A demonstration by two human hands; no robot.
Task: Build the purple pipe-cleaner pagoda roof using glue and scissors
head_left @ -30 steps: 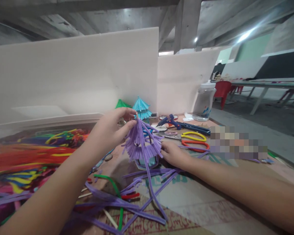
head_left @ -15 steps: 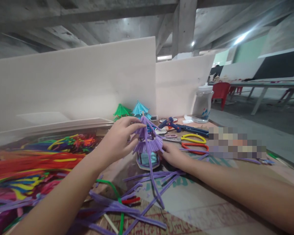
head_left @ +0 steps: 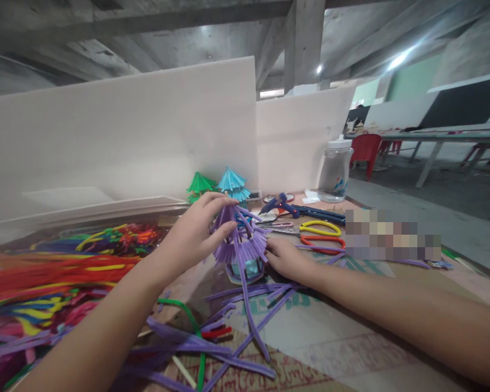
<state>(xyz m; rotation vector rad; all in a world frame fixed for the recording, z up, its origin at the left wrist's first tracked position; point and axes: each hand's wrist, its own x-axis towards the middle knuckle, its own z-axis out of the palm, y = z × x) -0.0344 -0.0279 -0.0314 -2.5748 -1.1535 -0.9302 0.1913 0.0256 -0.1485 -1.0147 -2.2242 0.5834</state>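
A small model pavilion [head_left: 245, 270] stands on the table before me, tilted a little to the left. Purple pipe cleaners form its two tiers of roof, and a pale blue wall shows below. My left hand [head_left: 202, 226] grips the upper roof, thumb across the front and fingers over the peak. One long purple pipe cleaner [head_left: 247, 305] hangs from the roof down to the tabletop. Against the model's right side, below the lower eave, my right hand [head_left: 288, 258] rests with curled fingers, holding it; its fingertips are partly hidden.
Behind stand a green model roof [head_left: 200, 182] and a blue one [head_left: 231, 179]. A glue gun [head_left: 280, 204], scissors [head_left: 320, 237] and a clear bottle [head_left: 337, 169] lie to the right. Colourful pipe cleaners [head_left: 65, 272] heap up at left; loose purple ones [head_left: 188, 340] cover the front.
The pavilion has tipped slightly left, and its upper roof leans under my left hand. That thumb has come down across the roof's front. My right hand stays at the model's side.
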